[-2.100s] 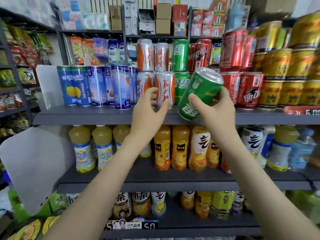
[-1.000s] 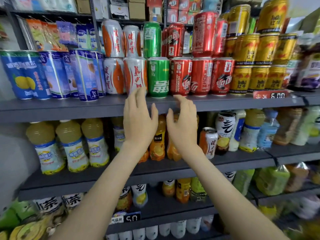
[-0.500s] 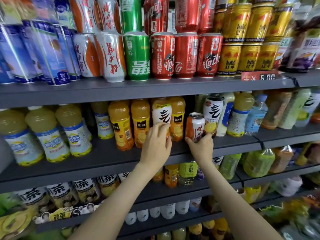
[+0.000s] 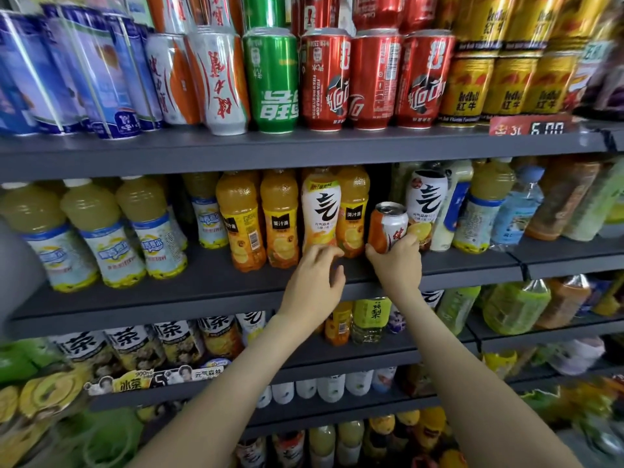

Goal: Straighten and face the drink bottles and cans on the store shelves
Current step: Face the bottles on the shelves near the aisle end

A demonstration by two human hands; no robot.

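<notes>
We are seeing the right hand (image 4: 398, 268) reaching onto the middle shelf (image 4: 169, 298), its grip grasping a small orange-and-white can (image 4: 388, 226) round the lower half, thumb on the left side and fingers wrapping the right. The can is sitting near the shelf's front edge, between an orange juice bottle (image 4: 353, 211) and a white-label bottle (image 4: 426, 204), just in front of the latter. Its top is showing and it is leaning slightly. Its base is hiding behind the hand, so we cannot tell whether it is resting on the shelf.

The left hand (image 4: 312, 285) is hovering just left of it, grip released, fingers bending loosely and wrapping nothing. Its fingertips are lying at the foot of another white-label bottle (image 4: 319, 211); whether they are touching, we cannot tell.

More orange juice bottles (image 4: 280, 217) are standing left of that, and pale yellow bottles (image 4: 101, 228) further left.

On the top shelf (image 4: 304, 150), blue-and-white cans (image 4: 111, 79), white-and-orange cans (image 4: 219, 79), a green can (image 4: 271, 82), red cans (image 4: 376, 79) and gold cans (image 4: 466, 86) are standing in a row, with more stacked above. A red price tag (image 4: 530, 128) is sitting on the shelf edge under the gold ones.
</notes>
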